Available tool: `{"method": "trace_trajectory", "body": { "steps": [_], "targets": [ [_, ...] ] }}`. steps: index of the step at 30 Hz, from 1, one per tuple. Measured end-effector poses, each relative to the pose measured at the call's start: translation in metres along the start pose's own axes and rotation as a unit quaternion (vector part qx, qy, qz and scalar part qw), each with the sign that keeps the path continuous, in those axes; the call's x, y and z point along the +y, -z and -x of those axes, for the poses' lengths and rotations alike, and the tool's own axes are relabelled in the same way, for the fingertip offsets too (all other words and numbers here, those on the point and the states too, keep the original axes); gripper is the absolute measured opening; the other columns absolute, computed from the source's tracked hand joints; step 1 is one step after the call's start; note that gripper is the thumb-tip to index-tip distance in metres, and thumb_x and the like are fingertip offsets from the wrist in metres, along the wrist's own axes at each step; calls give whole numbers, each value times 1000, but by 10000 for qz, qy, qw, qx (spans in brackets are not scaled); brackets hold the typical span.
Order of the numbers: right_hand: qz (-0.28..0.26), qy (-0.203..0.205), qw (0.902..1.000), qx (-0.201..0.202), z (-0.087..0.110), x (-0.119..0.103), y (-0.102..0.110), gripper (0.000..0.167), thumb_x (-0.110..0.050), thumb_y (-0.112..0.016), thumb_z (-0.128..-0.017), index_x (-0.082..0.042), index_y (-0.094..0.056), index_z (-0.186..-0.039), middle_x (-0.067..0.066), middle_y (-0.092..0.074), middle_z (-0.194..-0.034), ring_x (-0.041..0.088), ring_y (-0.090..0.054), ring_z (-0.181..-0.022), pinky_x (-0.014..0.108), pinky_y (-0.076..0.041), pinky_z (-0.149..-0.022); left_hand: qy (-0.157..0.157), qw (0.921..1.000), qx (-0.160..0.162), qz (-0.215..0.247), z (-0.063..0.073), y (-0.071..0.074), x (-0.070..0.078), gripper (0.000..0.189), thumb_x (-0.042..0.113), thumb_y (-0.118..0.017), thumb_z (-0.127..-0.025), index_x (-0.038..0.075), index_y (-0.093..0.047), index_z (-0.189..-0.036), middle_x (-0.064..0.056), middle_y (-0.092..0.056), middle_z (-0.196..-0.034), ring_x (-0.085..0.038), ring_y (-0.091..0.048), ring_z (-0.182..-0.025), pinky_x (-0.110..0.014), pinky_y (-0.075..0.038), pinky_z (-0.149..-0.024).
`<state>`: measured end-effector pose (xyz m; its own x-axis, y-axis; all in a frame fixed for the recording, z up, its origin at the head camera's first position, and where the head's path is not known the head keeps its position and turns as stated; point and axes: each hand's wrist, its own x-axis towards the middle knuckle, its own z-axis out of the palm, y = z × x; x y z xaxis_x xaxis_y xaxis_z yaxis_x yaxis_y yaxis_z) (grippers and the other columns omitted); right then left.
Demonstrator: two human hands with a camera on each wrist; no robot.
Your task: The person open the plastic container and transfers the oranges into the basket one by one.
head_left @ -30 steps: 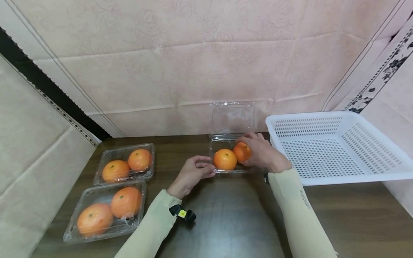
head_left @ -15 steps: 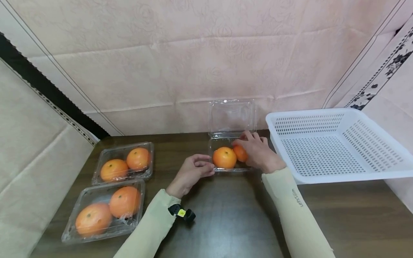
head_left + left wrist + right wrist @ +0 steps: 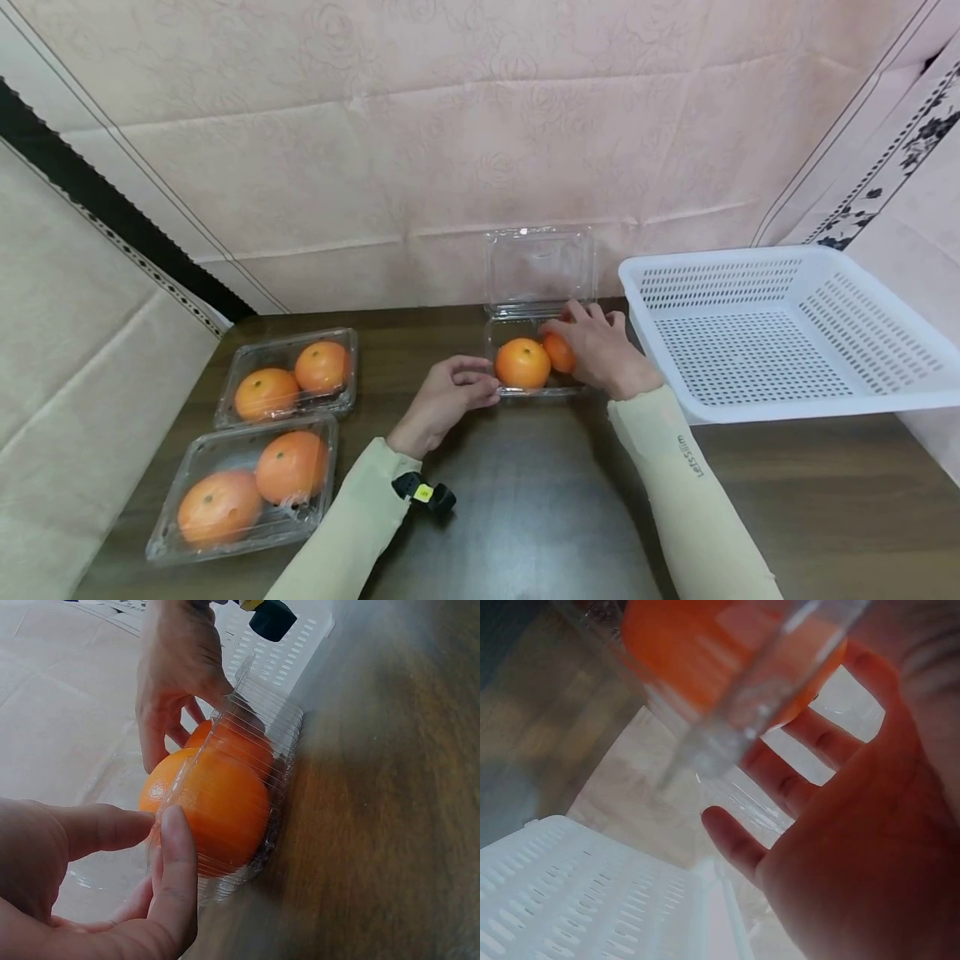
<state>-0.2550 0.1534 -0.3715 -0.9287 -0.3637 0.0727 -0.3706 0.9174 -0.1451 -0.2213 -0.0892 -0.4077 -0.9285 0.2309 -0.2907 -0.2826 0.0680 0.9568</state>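
Six oranges and three clear containers are on the worktop (image 3: 517,508), two oranges to each container. Farthest left, at eight o'clock from the left grip, lies the near closed container (image 3: 225,452), its pair (image 3: 220,507) inside. The far closed container (image 3: 250,359) sits at nine o'clock from the same grip, just beyond the near one, with its own pair (image 3: 266,394). One black wrist camera (image 3: 424,494) is strapped over the left sleeve (image 3: 360,521).

The left grip (image 3: 450,396) is nearly closed, thumb and forefinger pinching the edge of the open container (image 3: 528,392) at that container's eight o'clock. Its single lid (image 3: 540,267) stands raised at twelve o'clock. Inside it are the first orange (image 3: 522,363) and, between two and three o'clock from that, the second orange (image 3: 559,353). The right grip (image 3: 600,354) is partly open, its fingers curved round the second orange and somewhat apart; the thumb's contact is hard to see. At three o'clock from it sits one white basket (image 3: 810,411).
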Motion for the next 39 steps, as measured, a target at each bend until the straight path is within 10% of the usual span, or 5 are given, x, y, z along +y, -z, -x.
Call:
{"method": "trace_trajectory", "body": {
  "steps": [39],
  "targets": [
    [-449, 164, 9988, 68, 22, -8, 40, 62, -12, -90, -74, -24, -66, -130, 11, -53, -131, 36, -46, -122, 54, -42, -94, 80, 9999, -14, 62, 1, -2, 3, 41, 3, -69, -96, 6, -56, -135, -17, -69, -115, -18, -73, -92, -39, -62, -97]
  ]
}}
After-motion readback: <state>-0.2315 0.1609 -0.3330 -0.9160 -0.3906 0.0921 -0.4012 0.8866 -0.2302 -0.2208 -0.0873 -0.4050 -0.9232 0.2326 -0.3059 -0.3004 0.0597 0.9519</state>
